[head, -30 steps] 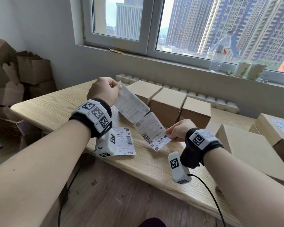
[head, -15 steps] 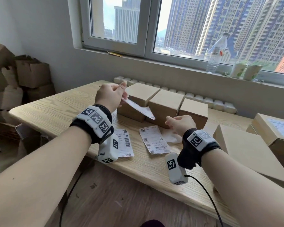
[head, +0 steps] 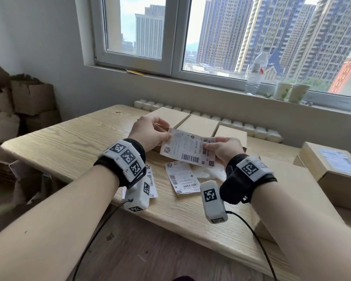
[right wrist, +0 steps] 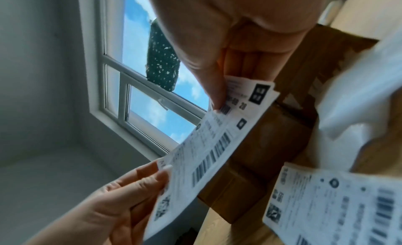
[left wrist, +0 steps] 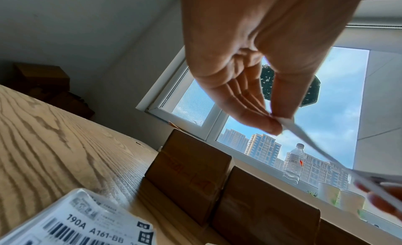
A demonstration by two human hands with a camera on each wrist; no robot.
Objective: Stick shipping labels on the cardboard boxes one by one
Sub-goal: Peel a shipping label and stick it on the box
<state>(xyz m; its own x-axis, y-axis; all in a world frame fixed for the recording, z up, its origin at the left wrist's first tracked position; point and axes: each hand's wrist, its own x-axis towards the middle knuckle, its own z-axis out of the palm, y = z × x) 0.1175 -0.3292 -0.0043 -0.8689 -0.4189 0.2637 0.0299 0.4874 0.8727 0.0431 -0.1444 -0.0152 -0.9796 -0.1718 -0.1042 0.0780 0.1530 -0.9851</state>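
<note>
The one line that reads plainly is "190A A161-BB", printed above a barcode on the shipping label (left wrist: 87, 223) lying flat on the counter (left wrist: 54, 137) at 7 o'clock in the left wrist view, with a small square code mark to its right. The held label (right wrist: 208, 145), pinched between the left hand (right wrist: 121, 193) at 7 o'clock and the right hand (right wrist: 217, 47) at 12 o'clock, carries barcodes, a QR code and the number "20" near its upper corner; its finer print is too blurred to read. In the head view the loose label (head: 181, 176) at 6 o'clock of the held one shows only a barcode and unreadable small characters.
</note>
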